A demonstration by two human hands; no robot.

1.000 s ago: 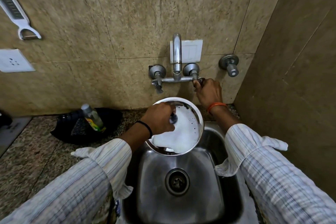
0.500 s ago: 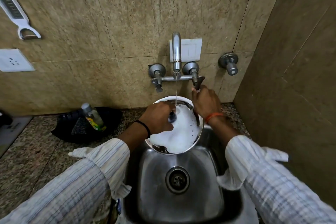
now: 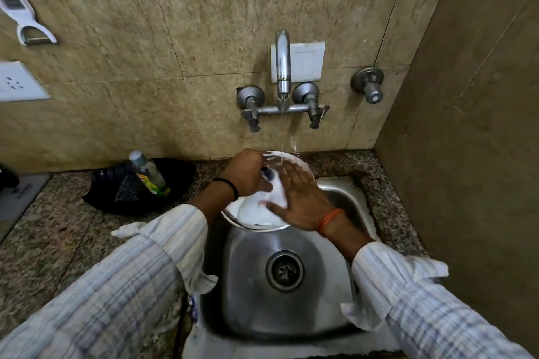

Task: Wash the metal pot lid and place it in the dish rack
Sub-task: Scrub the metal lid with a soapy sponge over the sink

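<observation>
A round metal pot lid, white with soap foam, is held tilted over the back of the steel sink. My left hand grips its dark knob from the left. My right hand lies flat on the foamy face, fingers spread, and looks blurred. A thin stream of water falls from the wall tap onto the lid's upper edge. No dish rack is in view.
A dish soap bottle leans in a black tray on the granite counter to the left. Tap handles stick out of the tiled wall. A side wall closes off the right. A peeler hangs upper left.
My right hand left the right tap handle and came down flat onto the soapy lid. Water now runs from the tap. My left hand kept its hold on the knob.
</observation>
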